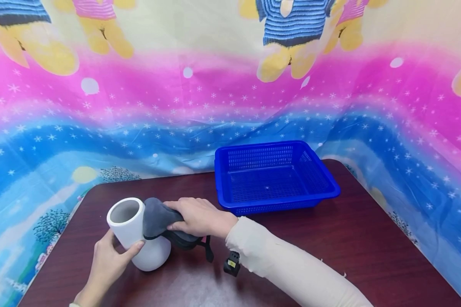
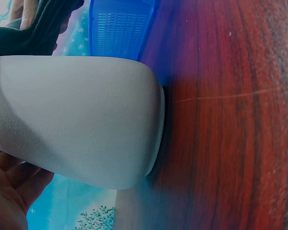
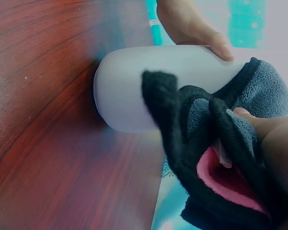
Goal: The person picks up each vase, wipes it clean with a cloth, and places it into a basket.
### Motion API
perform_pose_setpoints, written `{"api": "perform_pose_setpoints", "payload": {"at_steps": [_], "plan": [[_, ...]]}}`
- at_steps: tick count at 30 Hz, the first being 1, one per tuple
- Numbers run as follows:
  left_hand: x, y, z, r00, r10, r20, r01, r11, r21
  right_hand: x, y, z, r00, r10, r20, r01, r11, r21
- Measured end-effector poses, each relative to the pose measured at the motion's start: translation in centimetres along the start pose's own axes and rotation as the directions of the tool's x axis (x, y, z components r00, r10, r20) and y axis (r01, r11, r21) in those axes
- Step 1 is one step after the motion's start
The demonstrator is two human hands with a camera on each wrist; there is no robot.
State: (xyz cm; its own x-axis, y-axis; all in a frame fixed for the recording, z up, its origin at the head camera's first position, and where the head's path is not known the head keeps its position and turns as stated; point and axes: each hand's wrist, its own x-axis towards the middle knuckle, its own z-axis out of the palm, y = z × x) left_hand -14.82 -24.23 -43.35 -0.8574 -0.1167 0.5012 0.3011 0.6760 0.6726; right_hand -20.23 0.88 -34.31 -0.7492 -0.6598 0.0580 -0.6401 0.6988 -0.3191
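A white vase (image 1: 151,256) with a wide round mouth stands on the table at the left of the head view. My left hand (image 1: 109,261) holds its narrow middle, thumb across the front and fingers behind. A grey cloth (image 1: 156,218) lies against the vase's right side near the rim, gripped by my right hand (image 1: 199,216) with the thumb on top. Black edging borders the bunched cloth (image 3: 266,91), and a pink inner side (image 3: 216,177) shows in the right wrist view. Seen from the left wrist, the smooth lower body of the vase (image 2: 81,115) fills the centre.
A blue plastic basket (image 1: 272,206) with perforated sides stands at the back right of the dark red-brown table (image 1: 353,243). A patterned curtain (image 1: 199,102) hangs behind the table and along its sides. A small black camera (image 1: 231,263) sits by my right wrist.
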Motion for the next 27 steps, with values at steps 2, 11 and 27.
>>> {"api": "perform_pose_setpoints", "payload": {"at_steps": [2,11,27], "plan": [[0.0,0.0,0.0,1.000,-0.001,-0.003,0.001,1.000,-0.001,0.0,0.0,0.2,1.000,0.002,0.004,-0.002,1.000,0.004],[-0.1,0.1,-0.1,1.000,-0.019,0.003,0.019,1.000,0.001,-0.1,0.1,0.9,1.000,0.002,-0.001,-0.002,1.000,0.009],[-0.1,0.1,0.0,1.000,-0.003,-0.008,0.003,1.000,-0.011,0.0,0.4,2.0,1.000,0.013,-0.008,-0.012,0.999,0.046]]}}
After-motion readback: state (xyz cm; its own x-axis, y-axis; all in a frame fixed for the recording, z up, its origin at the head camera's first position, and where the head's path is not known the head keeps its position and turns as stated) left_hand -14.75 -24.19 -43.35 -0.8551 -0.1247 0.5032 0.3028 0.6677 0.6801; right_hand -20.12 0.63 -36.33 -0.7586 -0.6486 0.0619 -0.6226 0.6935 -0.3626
